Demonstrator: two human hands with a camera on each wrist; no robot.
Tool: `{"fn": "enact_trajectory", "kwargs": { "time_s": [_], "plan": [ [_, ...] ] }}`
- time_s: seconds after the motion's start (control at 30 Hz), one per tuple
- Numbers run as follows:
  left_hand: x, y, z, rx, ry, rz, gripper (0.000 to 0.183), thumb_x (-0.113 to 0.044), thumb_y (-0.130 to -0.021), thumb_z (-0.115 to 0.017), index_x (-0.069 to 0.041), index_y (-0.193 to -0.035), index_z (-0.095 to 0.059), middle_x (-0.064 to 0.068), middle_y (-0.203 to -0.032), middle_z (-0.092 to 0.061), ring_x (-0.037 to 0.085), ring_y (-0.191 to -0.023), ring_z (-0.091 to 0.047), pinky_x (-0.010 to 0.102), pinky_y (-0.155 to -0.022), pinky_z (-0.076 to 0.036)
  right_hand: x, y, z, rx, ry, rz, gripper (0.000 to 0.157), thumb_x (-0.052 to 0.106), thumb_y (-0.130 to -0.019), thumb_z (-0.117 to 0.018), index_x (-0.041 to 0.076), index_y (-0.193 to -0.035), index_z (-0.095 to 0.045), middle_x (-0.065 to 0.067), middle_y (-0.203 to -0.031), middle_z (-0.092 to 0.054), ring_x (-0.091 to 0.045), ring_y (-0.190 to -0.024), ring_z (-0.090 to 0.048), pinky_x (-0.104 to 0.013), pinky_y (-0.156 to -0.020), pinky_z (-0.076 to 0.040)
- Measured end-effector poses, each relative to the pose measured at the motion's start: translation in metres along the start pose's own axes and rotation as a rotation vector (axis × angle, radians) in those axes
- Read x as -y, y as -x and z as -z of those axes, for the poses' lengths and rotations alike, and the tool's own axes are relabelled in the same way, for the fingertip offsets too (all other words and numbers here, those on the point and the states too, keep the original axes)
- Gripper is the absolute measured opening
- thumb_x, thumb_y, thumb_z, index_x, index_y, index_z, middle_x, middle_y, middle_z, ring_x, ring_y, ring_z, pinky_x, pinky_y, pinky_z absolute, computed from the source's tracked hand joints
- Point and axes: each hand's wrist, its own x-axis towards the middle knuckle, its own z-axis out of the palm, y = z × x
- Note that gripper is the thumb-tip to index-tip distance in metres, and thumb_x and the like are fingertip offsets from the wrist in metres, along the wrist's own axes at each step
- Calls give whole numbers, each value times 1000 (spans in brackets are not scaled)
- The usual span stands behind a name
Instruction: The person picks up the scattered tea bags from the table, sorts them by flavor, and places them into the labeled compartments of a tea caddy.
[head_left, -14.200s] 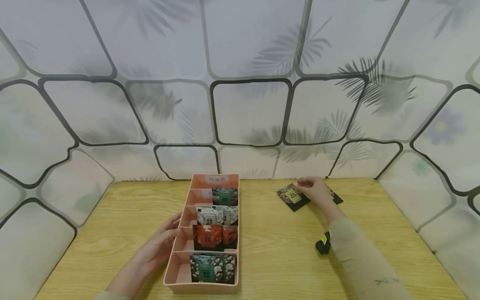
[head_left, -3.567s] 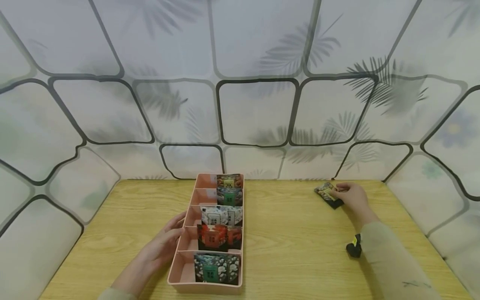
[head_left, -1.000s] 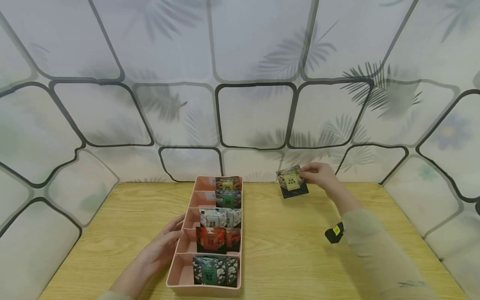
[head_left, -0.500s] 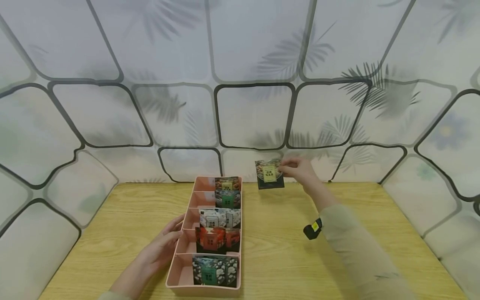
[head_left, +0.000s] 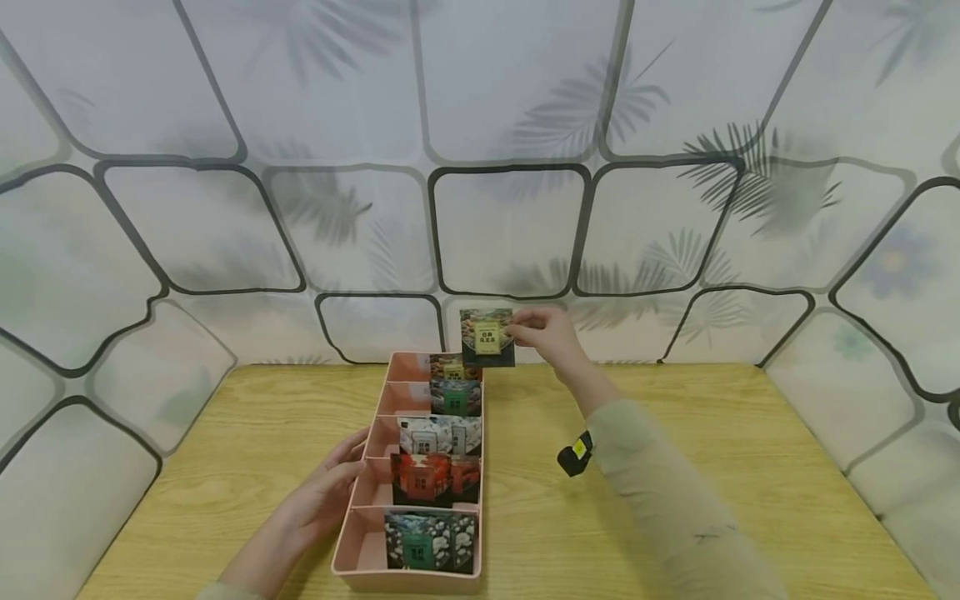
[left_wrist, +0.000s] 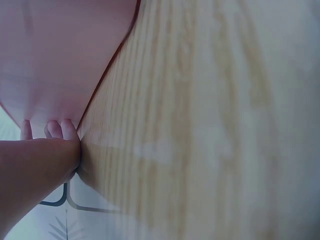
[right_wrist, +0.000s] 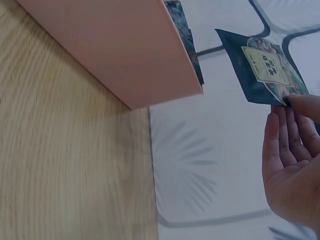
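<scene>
My right hand (head_left: 551, 337) pinches a dark tea sachet (head_left: 487, 337) with a yellow label by its right edge. The sachet hangs upright over the far end of the pink divided box (head_left: 367, 537), overlapping another yellow-labelled sachet (head_left: 444, 367) in the farthest compartment. In the right wrist view, thumb and fingertips grip the sachet (right_wrist: 265, 70) above and beside the box wall (right_wrist: 125, 45). My left hand (head_left: 322, 487) rests along the left side of the box. In the left wrist view, its extended fingers (left_wrist: 67, 129) lie against the pink wall.
Nearer compartments hold a teal-labelled sachet (head_left: 456, 400), white sachets (head_left: 423, 435), red sachets (head_left: 422, 479) and green-labelled floral sachets (head_left: 420, 542). A black wrist device (head_left: 576, 454) hangs by the right sleeve. Patterned cloth (head_left: 510, 229) rises behind the wooden table (head_left: 555, 533).
A yellow-labelled sachet has gone into the farthest compartment since the oldest frame. The right hand has lifted another from the table and carried it left to the box. The left hand stays there.
</scene>
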Motion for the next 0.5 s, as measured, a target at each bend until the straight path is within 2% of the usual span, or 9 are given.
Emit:
{"fn": "enact_trajectory", "kwargs": {
  "time_s": [0.2,0.5],
  "plan": [
    [0,0,1,19,-1,-6,64,-16,-97,-41,-16,-152,-9,13,-153,-8,8,-113,-51,31,-99,-39,-4,-7,-22,-26,-4,-7,25,14,-86,-69,3,-107,-64,-13,-105,-65,-20,-91,-65,-39,-86,-52],
    [3,0,4,53,17,-40,53,-12,-96,-41,-22,-146,-24,-3,-137,-33,8,-114,-52,31,-99,-40,-13,-12,-51,-89,-47,-22,18,13,-83,-72,5,-98,-67,-10,-95,-67,-21,-86,-66,-40,-85,-53]
  ]
}}
